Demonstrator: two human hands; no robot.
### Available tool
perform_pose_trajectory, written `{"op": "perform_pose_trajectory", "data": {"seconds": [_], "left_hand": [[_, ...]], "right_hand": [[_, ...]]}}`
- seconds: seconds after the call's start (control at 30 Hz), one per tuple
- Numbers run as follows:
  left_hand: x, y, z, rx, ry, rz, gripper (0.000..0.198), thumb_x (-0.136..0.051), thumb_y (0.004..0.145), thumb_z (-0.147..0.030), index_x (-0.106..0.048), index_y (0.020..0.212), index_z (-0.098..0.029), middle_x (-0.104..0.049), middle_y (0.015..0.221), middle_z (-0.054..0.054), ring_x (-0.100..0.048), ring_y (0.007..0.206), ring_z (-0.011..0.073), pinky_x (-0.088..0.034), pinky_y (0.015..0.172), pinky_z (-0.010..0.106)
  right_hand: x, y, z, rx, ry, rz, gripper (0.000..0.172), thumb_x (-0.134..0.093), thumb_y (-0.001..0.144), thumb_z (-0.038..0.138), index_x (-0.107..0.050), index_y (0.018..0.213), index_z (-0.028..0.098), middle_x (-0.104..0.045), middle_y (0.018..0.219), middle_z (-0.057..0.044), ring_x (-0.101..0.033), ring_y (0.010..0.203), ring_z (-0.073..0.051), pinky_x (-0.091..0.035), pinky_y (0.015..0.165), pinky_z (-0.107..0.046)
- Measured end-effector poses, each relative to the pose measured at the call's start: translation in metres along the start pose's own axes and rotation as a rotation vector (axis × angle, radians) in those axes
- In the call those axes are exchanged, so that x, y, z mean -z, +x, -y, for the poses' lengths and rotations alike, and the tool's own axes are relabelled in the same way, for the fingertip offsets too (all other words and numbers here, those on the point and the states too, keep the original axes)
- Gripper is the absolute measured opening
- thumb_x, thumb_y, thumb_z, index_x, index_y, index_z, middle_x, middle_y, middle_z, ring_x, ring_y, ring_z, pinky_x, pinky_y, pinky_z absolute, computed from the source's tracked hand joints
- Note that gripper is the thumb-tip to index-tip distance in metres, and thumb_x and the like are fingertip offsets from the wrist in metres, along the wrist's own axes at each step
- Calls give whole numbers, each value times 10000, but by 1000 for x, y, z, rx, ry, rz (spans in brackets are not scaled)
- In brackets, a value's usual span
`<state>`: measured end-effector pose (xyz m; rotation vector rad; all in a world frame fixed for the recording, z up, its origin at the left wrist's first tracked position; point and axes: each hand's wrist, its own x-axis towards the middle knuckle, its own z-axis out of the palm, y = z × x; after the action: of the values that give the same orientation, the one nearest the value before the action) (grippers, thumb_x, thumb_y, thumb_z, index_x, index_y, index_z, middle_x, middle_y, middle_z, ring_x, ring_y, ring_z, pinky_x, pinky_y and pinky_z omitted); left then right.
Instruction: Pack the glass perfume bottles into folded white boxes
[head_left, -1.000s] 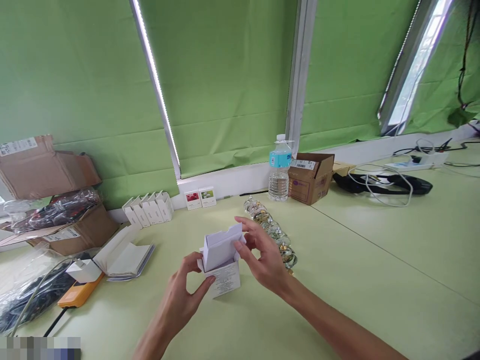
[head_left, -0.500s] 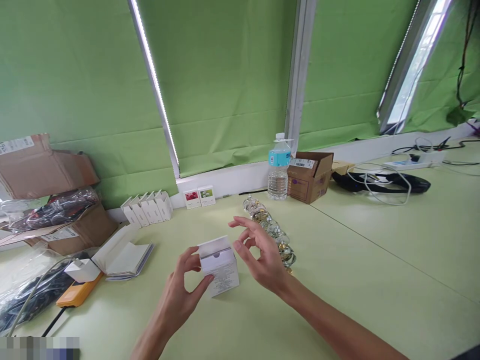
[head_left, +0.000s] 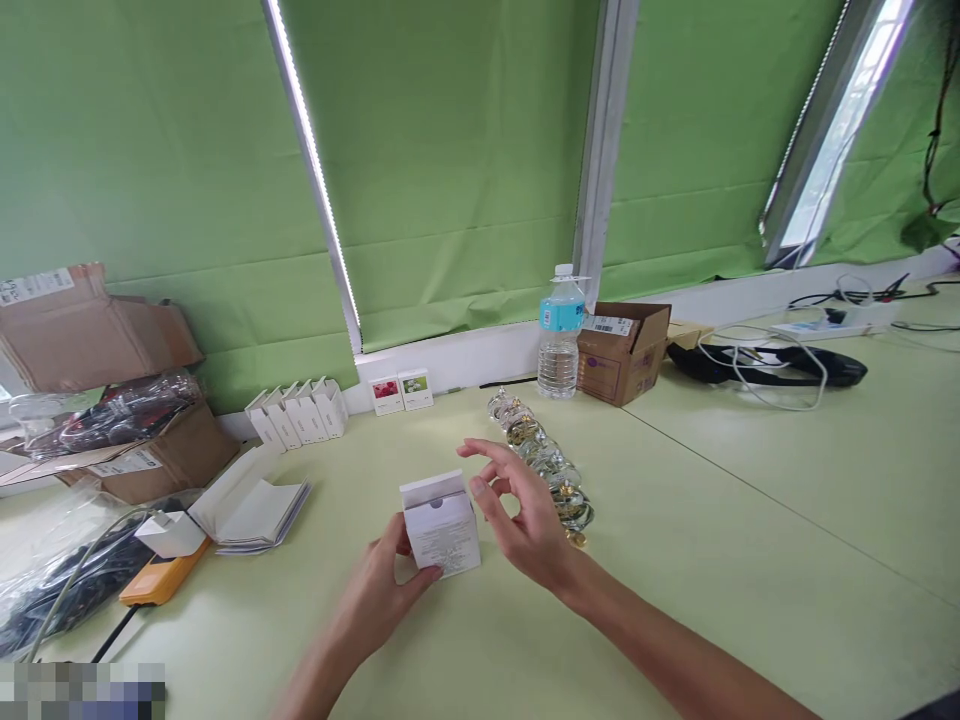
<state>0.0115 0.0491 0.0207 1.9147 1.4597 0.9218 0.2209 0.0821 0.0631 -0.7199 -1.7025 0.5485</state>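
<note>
The white card that stood up from the small white box (head_left: 448, 543) 1 second ago is down; a flap (head_left: 433, 488) at the top is raised, so the box does not look fully shut; the left hand (head_left: 377, 592) has slid lower, its thumb and fingers pinching the box's left side on the table (head_left: 525, 650); the right hand (head_left: 529, 515) hangs just beside, fingers loosely apart, holding nothing.
</note>
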Motion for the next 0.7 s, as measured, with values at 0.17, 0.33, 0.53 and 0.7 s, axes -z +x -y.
{"op": "perform_pose_trajectory", "data": {"seconds": [0.17, 0.33, 0.53, 0.7], "left_hand": [[0, 5, -1, 13, -63, -20, 349, -651, 821, -321, -612, 1157, -236, -726, 1158, 73, -670, 1057, 269, -523, 891, 398], [6, 11, 11, 37, -31, -148, 312, -645, 807, -342, -631, 1095, -224, -748, 1104, 89, -701, 993, 281, -542, 849, 418], [12, 17, 31, 49, 27, -222, 355, -627, 801, -394, -574, 1109, -226, -756, 1084, 93, -711, 1013, 298, -557, 847, 447], [8, 19, 45, 42, 37, -227, 376, -588, 831, -440, -561, 1141, -229, -737, 1145, 103, -697, 1060, 306, -555, 873, 466]], "right_hand": [[-2, -2, -2, 20, -12, 20, 318, -474, 987, 319, -512, 1298, 260, -599, 1248, -100, -611, 809, -171, -550, 590, -284], [-1, -4, -7, 93, -60, 19, 301, -469, 988, 270, -513, 1287, 274, -614, 1223, -92, -625, 799, -172, -561, 647, -314], [25, 13, -5, 202, -72, -207, 248, -500, 973, 272, -605, 1196, 246, -645, 1175, -99, -622, 737, -168, -553, 648, -332], [79, 28, -12, 6, -20, -327, 285, -560, 942, 419, -663, 1086, 196, -699, 973, -85, -537, 570, -133, -467, 481, -268]]}}
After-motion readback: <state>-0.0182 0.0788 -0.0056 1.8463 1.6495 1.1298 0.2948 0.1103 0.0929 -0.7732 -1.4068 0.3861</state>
